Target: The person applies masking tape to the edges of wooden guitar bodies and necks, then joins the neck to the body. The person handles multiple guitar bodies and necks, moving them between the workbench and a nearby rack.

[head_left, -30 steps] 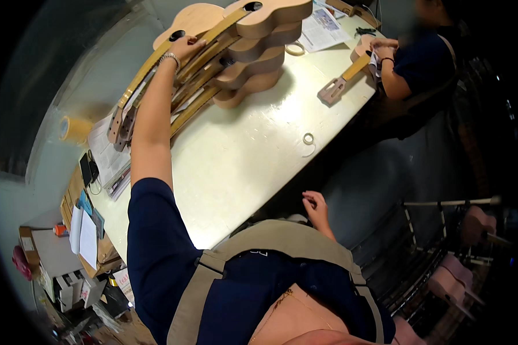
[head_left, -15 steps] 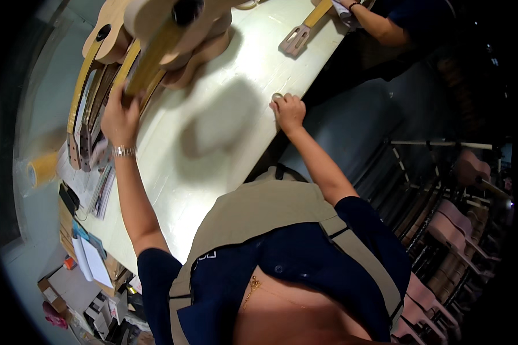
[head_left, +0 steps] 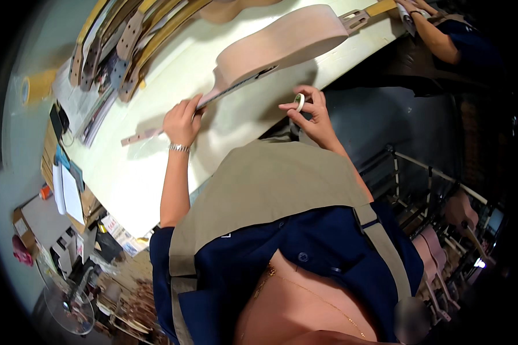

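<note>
An unfinished pale wood guitar [head_left: 276,43] stands tilted on edge across the white bench, its back and side toward me and its soundhole side mostly turned away. My left hand [head_left: 182,121] is wrapped round its neck near the headstock [head_left: 143,137]. To the right, close to the bench's near edge, my right hand [head_left: 315,119] pinches a small narrow roll of tape [head_left: 300,102], apart from the guitar. The fingers of that hand are slightly blurred.
Several guitar necks [head_left: 135,49] fan out at the back left of the bench [head_left: 115,184]. Beyond the body, another headstock [head_left: 355,20] lies near a co-worker's arm [head_left: 437,37]. Papers [head_left: 77,95] and a yellow tape roll [head_left: 37,89] are at left, racked guitars [head_left: 431,253] at lower right.
My left hand has brought a guitar from the stack at left to the bench before me. My right hand has lifted the tape roll from the bench edge.
</note>
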Tool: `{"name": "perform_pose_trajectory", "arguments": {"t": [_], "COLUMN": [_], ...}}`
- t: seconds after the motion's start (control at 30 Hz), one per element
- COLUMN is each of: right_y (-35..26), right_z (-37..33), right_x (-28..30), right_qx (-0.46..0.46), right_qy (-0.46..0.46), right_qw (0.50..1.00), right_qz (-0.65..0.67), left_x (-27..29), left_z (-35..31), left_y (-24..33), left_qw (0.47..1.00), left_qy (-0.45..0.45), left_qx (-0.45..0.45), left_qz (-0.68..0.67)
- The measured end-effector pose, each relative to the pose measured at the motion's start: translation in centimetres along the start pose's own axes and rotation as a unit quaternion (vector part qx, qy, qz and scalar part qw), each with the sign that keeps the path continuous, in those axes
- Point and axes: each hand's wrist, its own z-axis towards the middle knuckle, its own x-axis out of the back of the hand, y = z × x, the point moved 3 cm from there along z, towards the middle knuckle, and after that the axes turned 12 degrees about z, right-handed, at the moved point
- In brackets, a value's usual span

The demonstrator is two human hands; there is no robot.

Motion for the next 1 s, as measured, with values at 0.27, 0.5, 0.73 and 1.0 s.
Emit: {"name": "perform_pose_trajectory", "arguments": {"t": [0.27, 0.5, 0.73, 1.0], "right_y": [-4.0, -6.7, -7.8, -8.3], "right_z": [2.9, 4.4, 4.4, 4.0], "right_x": [-5.8, -7.0, -7.3, -7.5], "right_qx": [-0.189, -0.18, -0.11, -0.056], "right_qy": [0.022, 0.069, 0.135, 0.079], "right_qw": [0.851, 0.847, 0.855, 0.898], "right_qz": [0.489, 0.496, 0.489, 0.43], "left_x": [-0.7, 2.5, 3.3, 3.6], "left_z": [0.2, 0.3, -0.5, -1.5], "left_y": [-0.5, 4.0, 7.4, 6.4], "left_qw": [0.999, 0.908, 0.724, 0.731], "left_qy": [-0.024, 0.039, -0.005, -0.026], "left_qx": [0.019, 0.245, 0.345, 0.356], "left_qz": [0.015, -0.337, -0.597, -0.582]}}
